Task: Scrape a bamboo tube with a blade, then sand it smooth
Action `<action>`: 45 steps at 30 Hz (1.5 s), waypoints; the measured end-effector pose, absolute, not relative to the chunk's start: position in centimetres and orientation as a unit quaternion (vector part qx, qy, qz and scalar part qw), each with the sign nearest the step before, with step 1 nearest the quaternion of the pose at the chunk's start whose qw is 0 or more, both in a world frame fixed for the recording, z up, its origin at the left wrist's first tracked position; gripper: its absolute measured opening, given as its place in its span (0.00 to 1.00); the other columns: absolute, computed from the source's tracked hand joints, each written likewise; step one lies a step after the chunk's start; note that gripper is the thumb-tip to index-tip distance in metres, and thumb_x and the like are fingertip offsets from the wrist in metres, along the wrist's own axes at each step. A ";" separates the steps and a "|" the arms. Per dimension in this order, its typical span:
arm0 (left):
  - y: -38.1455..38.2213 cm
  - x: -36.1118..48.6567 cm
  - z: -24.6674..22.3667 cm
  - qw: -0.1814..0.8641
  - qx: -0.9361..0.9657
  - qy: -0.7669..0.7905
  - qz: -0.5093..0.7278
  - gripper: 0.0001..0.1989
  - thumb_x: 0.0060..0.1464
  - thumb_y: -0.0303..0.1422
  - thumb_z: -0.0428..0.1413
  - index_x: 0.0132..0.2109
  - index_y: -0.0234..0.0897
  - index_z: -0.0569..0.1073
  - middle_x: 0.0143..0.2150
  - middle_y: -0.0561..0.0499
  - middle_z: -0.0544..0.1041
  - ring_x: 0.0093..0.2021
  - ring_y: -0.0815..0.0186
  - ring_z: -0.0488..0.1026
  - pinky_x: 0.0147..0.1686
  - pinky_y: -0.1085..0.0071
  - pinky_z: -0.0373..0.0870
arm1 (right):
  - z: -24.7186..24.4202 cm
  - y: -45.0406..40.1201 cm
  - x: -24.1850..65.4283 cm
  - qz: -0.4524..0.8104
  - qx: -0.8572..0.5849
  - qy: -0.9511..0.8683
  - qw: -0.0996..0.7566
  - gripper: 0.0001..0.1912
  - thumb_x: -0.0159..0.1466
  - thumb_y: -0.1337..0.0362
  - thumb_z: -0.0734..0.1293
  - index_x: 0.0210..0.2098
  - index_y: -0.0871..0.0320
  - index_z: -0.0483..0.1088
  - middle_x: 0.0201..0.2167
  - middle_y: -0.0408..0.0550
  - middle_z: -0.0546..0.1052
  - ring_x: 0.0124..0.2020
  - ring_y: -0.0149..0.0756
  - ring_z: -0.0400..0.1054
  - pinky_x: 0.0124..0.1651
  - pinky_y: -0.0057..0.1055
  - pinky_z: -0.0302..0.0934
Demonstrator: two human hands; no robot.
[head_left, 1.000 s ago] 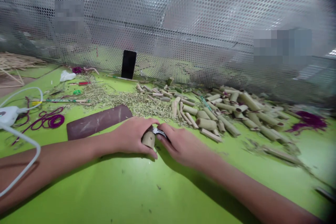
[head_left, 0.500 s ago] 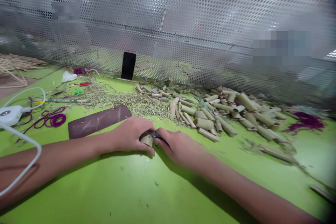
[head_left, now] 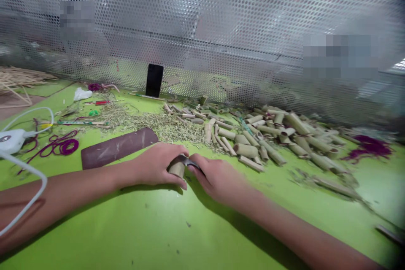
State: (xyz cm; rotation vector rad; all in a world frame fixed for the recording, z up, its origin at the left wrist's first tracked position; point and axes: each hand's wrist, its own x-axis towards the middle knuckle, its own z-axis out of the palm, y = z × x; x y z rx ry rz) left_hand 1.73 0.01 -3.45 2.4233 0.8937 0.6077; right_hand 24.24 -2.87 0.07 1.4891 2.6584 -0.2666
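My left hand (head_left: pixel 160 163) is closed around a short piece of bamboo tube (head_left: pixel 177 169), whose pale side shows between thumb and fingers. In my right hand (head_left: pixel 218 177) is a small knife (head_left: pixel 188 162). Its grey blade lies against the upper rim of the bamboo, and its handle is mostly hidden in my fist. Just behind my left wrist lies a brown sheet of sandpaper (head_left: pixel 118 147), slightly curled.
Cut bamboo tubes (head_left: pixel 297 122) are heaped at the right, with shavings (head_left: pixel 171 128) to their left. A black phone (head_left: pixel 154 80) leans on a perforated metal screen (head_left: pixel 190 17). Purple cord (head_left: pixel 65 145) and a white cable (head_left: pixel 44 181) lie at the left.
The knife has shifted slightly on the bamboo's rim, with more of the blade and bamboo now showing. My right hand has moved a little to the right.
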 end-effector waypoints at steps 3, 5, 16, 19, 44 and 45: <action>-0.2 1.8 -3.3 0.256 0.879 0.331 0.227 0.35 0.52 0.53 0.72 0.58 0.41 0.72 0.54 0.43 0.80 0.52 0.49 0.78 0.53 0.56 0.72 | -0.1 -2.7 23.9 -0.059 0.499 0.863 0.044 0.15 0.79 0.61 0.55 0.52 0.59 0.71 0.31 0.51 0.81 0.27 0.40 0.73 0.28 0.32 0.47; -0.3 1.7 -3.2 0.261 0.879 0.328 0.227 0.35 0.51 0.52 0.72 0.59 0.41 0.71 0.55 0.43 0.79 0.53 0.48 0.77 0.55 0.54 0.72 | -0.1 -2.7 23.7 -0.050 0.497 0.865 0.051 0.14 0.78 0.62 0.56 0.51 0.59 0.71 0.31 0.51 0.81 0.27 0.40 0.73 0.28 0.32 0.45; -0.1 1.2 -3.3 0.265 0.880 0.329 0.218 0.28 0.49 0.49 0.74 0.47 0.40 0.72 0.45 0.49 0.78 0.44 0.55 0.76 0.42 0.65 0.67 | 0.5 -3.4 23.2 -0.088 0.499 0.860 0.056 0.12 0.78 0.62 0.58 0.48 0.57 0.72 0.31 0.50 0.82 0.27 0.38 0.71 0.28 0.31 0.45; 0.0 1.0 -3.6 0.251 0.891 0.305 0.223 0.26 0.52 0.52 0.73 0.43 0.39 0.73 0.43 0.50 0.76 0.43 0.57 0.74 0.42 0.67 0.65 | 0.6 -3.9 23.1 -0.114 0.492 0.862 0.055 0.12 0.78 0.62 0.59 0.50 0.58 0.73 0.33 0.50 0.82 0.27 0.38 0.71 0.28 0.30 0.47; -0.2 1.2 -3.6 0.278 0.870 0.350 0.210 0.45 0.48 0.51 0.74 0.66 0.42 0.66 0.57 0.41 0.80 0.55 0.45 0.78 0.56 0.53 0.72 | 0.4 -3.3 24.3 -0.119 0.447 0.884 0.063 0.10 0.77 0.62 0.60 0.44 0.57 0.72 0.31 0.47 0.80 0.27 0.35 0.70 0.29 0.29 0.49; -0.2 1.2 -3.5 0.279 0.869 0.350 0.211 0.45 0.48 0.51 0.74 0.66 0.42 0.66 0.57 0.41 0.80 0.56 0.45 0.78 0.56 0.52 0.72 | 0.4 -3.2 24.3 -0.107 0.462 0.878 0.060 0.11 0.78 0.62 0.60 0.44 0.57 0.72 0.31 0.47 0.80 0.27 0.35 0.70 0.29 0.30 0.48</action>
